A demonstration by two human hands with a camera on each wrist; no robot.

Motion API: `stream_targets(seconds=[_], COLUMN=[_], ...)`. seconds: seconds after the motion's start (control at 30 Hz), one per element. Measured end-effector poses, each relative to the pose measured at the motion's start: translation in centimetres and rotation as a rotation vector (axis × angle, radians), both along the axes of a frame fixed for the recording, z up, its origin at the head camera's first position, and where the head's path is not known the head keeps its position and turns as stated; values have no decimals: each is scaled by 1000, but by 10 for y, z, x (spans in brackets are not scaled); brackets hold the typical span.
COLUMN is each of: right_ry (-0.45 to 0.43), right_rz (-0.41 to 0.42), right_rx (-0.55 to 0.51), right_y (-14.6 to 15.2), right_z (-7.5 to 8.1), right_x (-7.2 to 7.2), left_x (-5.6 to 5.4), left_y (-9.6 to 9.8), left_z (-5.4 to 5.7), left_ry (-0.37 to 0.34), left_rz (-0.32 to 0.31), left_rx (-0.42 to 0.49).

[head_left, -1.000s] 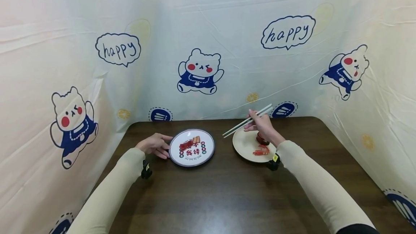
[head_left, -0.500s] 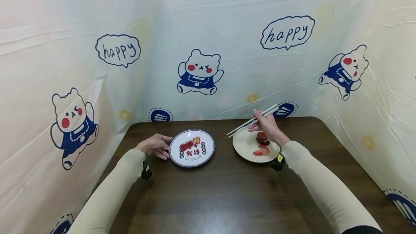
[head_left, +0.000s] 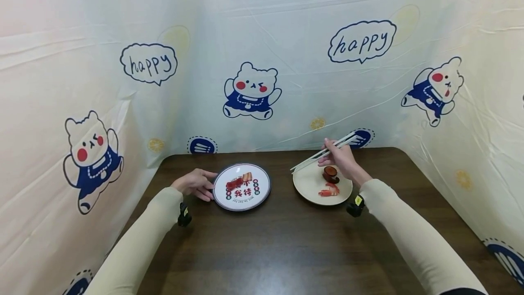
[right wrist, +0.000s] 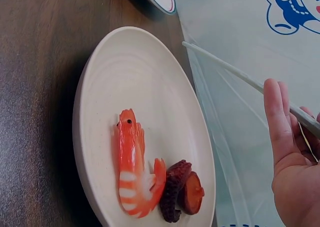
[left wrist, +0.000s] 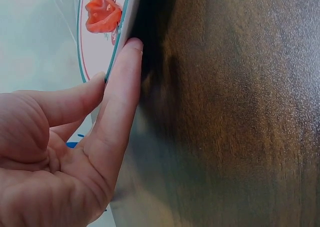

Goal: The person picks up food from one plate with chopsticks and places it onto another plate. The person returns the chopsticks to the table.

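My left hand (head_left: 195,182) pinches the left rim of a white plate (head_left: 262,174) with a dark edge line and red lettering. In the left wrist view the thumb sits at the rim and a finger (left wrist: 122,82) lies along its underside. A red and pale strip like meat (head_left: 235,183) lies on that plate. My right hand (head_left: 343,158) holds a pair of pale chopsticks (head_left: 311,160), tips pointing left over the cream plate's (head_left: 303,185) far left edge. Nothing is between the tips. That plate bears a shrimp (right wrist: 131,172), a dark bumpy piece (right wrist: 173,192) and a round brown piece (right wrist: 192,194).
Both plates stand towards the back of a dark wooden table (head_left: 262,245), with a gap between them. A pale curtain (head_left: 294,104) printed with bears surrounds the table behind and at the sides.
My right hand has moved a little to the right with the chopsticks, uncovering more of the brown food on the cream plate. The left hand and its plate stay put.
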State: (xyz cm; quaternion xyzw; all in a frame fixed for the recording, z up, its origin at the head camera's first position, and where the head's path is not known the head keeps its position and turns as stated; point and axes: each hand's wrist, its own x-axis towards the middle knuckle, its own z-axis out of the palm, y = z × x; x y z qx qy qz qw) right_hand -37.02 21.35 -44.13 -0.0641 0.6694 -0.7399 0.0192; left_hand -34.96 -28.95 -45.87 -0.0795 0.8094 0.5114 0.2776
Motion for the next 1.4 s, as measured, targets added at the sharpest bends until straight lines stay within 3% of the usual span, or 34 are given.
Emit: stream_targets(seconds=[0.73, 1.4], right_ry=[-19, -24], right_rz=[-7, 8], right_rx=[-74, -87], right_y=[17, 54], right_z=[0, 1], right_x=[9, 12], left_x=[0, -1], left_y=[-2, 0], left_z=[-2, 0], left_ry=[9, 5], left_rz=[-7, -14], left_rx=[-5, -11])
